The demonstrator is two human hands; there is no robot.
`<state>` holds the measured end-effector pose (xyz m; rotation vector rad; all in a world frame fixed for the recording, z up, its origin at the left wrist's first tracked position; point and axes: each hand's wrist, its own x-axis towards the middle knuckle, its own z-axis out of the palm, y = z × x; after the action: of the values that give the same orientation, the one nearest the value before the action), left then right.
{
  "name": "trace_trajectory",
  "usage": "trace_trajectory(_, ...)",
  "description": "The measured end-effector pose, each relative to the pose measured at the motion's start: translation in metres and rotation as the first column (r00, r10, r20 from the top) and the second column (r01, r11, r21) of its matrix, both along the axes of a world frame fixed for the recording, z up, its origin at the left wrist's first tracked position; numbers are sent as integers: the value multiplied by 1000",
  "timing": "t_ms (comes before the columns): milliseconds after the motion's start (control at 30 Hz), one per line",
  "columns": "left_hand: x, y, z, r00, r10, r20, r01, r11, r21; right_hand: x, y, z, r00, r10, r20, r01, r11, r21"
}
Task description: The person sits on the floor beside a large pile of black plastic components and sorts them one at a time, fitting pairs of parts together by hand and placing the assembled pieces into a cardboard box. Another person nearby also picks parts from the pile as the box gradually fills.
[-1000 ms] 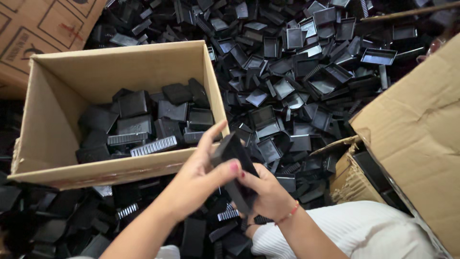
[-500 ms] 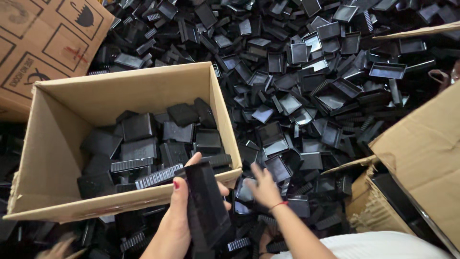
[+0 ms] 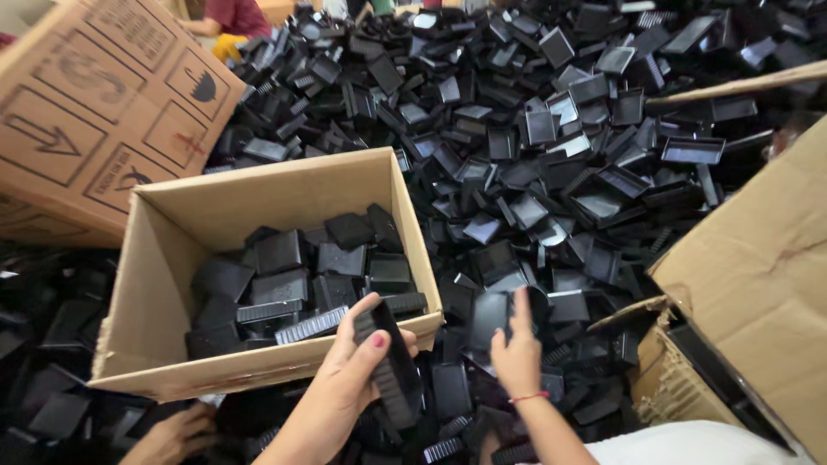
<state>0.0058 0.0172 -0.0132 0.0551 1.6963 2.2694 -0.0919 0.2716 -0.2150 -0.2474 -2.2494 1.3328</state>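
Our left hand (image 3: 349, 375) grips stack of black plastic trays (image 3: 392, 366), held just over near edge of open cardboard box (image 3: 164, 258). Our right hand (image 3: 517, 357) loose, fingers spread, reaching onto tray pile (image 3: 551, 146). Box already part-filled with same trays.

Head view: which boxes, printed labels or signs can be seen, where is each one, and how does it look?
Open cardboard box: centre left, brown, rectangular, partly filled with black plastic trays; the left hand holds a black tray at its front edge.
Tilted carton: upper left, brown, with dark printed handling symbols in squares.
Large carton: right edge, plain brown, flap open.
Right hand: reaches into the loose tray pile. No screens.
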Motion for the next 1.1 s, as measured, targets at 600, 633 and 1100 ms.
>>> trace_trajectory(600, 30, 53, 40, 972, -93, -214, 117, 988, 99, 135, -21, 181, 598, 626, -500, -707, 706, 38)
trace_trajectory(633, 30, 54, 41, 974, -77, -213, 98, 991, 89, 136, -23, 179, 609, 608, -509, -646, 753, 127)
trace_trajectory(1100, 23, 44, 33, 806, 174, -565, -319, 933, -167, 130, -50, 118, 756, 498, -426, -569, 821, -51)
